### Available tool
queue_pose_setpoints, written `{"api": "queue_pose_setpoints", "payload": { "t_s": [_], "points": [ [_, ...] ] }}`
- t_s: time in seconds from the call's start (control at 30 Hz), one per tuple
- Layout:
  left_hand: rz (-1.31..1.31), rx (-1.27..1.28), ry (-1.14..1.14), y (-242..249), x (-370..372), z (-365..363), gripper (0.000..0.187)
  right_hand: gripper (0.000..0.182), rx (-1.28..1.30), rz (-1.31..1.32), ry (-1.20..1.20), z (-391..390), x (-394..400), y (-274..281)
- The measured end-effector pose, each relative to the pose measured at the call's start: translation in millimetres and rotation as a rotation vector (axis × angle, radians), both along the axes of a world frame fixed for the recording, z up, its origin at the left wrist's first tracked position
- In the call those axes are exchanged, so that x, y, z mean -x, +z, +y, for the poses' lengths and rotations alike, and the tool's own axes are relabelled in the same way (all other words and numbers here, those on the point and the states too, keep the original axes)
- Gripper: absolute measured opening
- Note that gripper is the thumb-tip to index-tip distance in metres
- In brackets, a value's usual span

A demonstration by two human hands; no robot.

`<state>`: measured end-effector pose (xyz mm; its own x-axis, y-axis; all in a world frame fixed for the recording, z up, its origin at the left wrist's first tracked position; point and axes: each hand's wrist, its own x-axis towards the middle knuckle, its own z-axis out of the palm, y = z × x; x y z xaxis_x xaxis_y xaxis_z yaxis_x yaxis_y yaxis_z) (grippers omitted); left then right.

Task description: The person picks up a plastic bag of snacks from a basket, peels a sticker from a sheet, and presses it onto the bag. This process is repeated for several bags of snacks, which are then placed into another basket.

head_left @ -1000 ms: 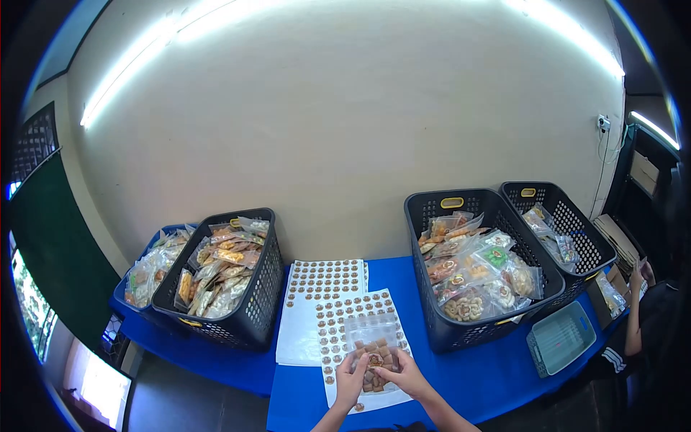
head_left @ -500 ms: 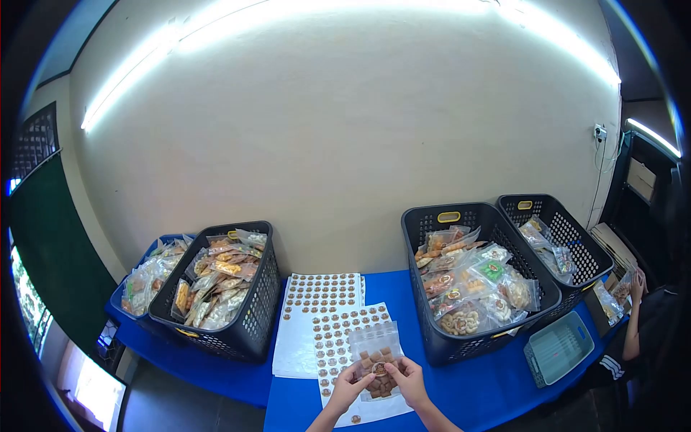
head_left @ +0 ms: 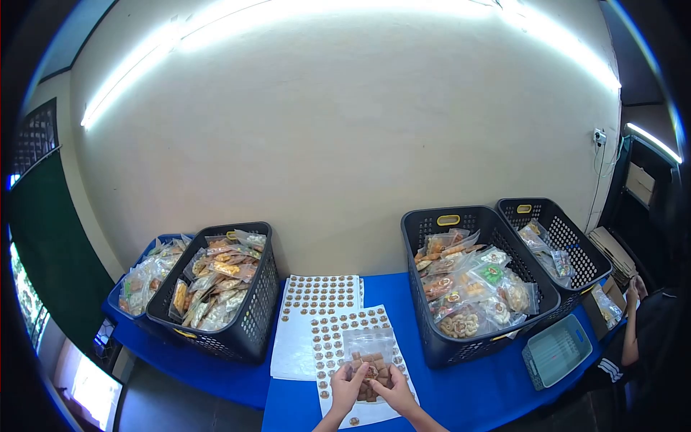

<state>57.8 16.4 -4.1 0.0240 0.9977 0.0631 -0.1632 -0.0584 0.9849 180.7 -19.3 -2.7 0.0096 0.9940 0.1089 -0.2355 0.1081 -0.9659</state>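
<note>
A clear zip bag [head_left: 369,344] of brown, pillow-shaped snack pieces is held low over the table, its upper part see-through. My left hand [head_left: 348,385] grips its left side, thumb on the front. My right hand [head_left: 396,392] has hold of the right side, thumb also pressed on the front. Between the thumbs a round brown sticker [head_left: 371,372] shows on the bag. Beneath lies a sheet of round stickers [head_left: 330,345], partly hidden by the bag and hands. Behind it is a stack of similar sheets [head_left: 295,345], with some stickers gone from the top one.
Black baskets of bagged snacks stand left [head_left: 270,288] and right [head_left: 410,273], with a blue basket [head_left: 115,295] far left and another black basket [head_left: 604,263] far right. A grey-green tray [head_left: 529,360] sits at right on the blue cloth [head_left: 461,396]. Another person's arm [head_left: 631,331] is beyond.
Both hands have shifted slightly left with the bag, and the thumbs have moved closer together over the sticker. At far right, the other person's hands no longer hold the bag seen earlier.
</note>
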Motion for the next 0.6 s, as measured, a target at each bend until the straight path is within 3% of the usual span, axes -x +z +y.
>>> {"api": "queue_pose_setpoints", "payload": {
  "t_s": [0.13, 0.23, 0.4, 0.6],
  "points": [
    [-0.103, 0.076, -0.181, 15.5, 2.8, -1.4, 0.030, 0.021, 0.064, -0.031, -0.082, 6.1, -7.3, 1.3],
    [0.081, 0.017, -0.284, 30.6, -0.1, -13.6, 0.037, 0.016, 0.070, 0.025, -0.197, 8.3, -9.1, 12.9],
    [0.002, 0.026, -0.328, 24.5, 0.2, -13.9, 0.045, 0.013, 0.037, 0.040, -0.311, 6.7, -6.3, 10.0],
    [0.026, 0.070, -0.349, 22.9, 5.5, -15.5, 0.049, 0.016, 0.046, 0.010, -0.238, 6.2, -8.6, 10.9]
  ]
}}
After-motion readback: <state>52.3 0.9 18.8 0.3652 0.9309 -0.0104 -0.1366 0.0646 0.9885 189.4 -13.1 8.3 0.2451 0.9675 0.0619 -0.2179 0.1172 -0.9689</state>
